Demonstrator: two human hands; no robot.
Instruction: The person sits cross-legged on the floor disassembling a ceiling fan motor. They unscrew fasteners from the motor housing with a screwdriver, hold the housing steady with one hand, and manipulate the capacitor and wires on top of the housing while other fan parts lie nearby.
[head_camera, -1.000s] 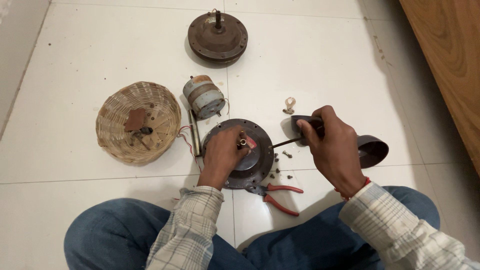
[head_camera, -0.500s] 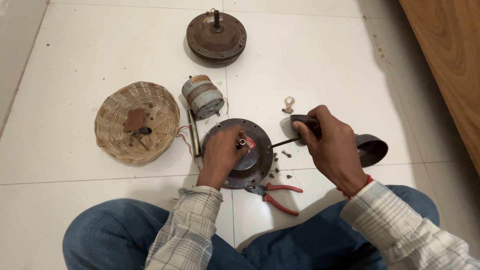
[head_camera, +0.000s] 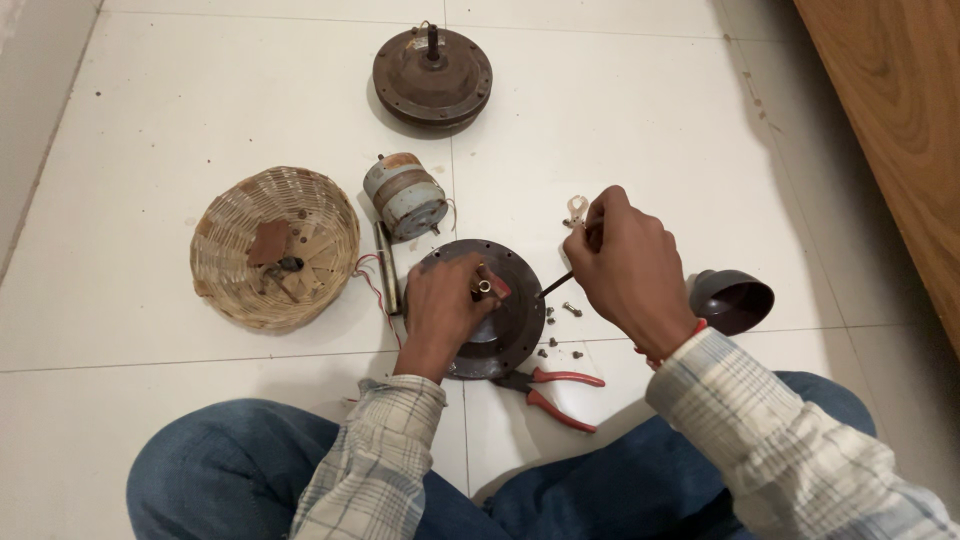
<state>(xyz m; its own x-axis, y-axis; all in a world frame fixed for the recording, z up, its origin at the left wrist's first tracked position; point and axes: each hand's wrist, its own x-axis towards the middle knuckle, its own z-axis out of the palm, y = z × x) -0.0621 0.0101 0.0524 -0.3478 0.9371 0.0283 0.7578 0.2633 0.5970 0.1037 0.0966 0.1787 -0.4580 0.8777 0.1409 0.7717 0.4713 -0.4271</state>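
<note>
The person sits cross-legged on the white tiled floor (head_camera: 230, 90). Ahead, well apart from the hands, lies a round brown motor housing (head_camera: 432, 78) with a shaft standing up from it. To the right runs a wooden panel (head_camera: 890, 110); it bounds that side, so any sweep of the right elbow has less room there than on the open floor to the left and ahead.

A wicker basket (head_camera: 272, 250) with small parts in it sits left of the work. Between it and the knees lies the dark round cover plate (head_camera: 505, 320), flat on the floor. The left hand (head_camera: 440, 305) rests on the plate, fingers curled and pressing down by its centre hub. The right hand (head_camera: 625, 265) is closed in a fist round a screwdriver (head_camera: 557, 283), whose shaft slants down to the plate's right rim.

To do this well, the left hand should hold the plate firm against turning, and the tip should sit square in the screw head before force goes on; the slanted shaft looks likely to slip.

Just behind the plate lies a grey cylindrical motor core (head_camera: 405, 195), with red wires trailing near. A dark cup (head_camera: 730, 298) sits just right of the right wrist. Red-handled pliers (head_camera: 555, 392) lie touching or just beside the plate's near edge. Loose screws (head_camera: 572, 309) are scattered by the rim, easy to knock away.
</note>
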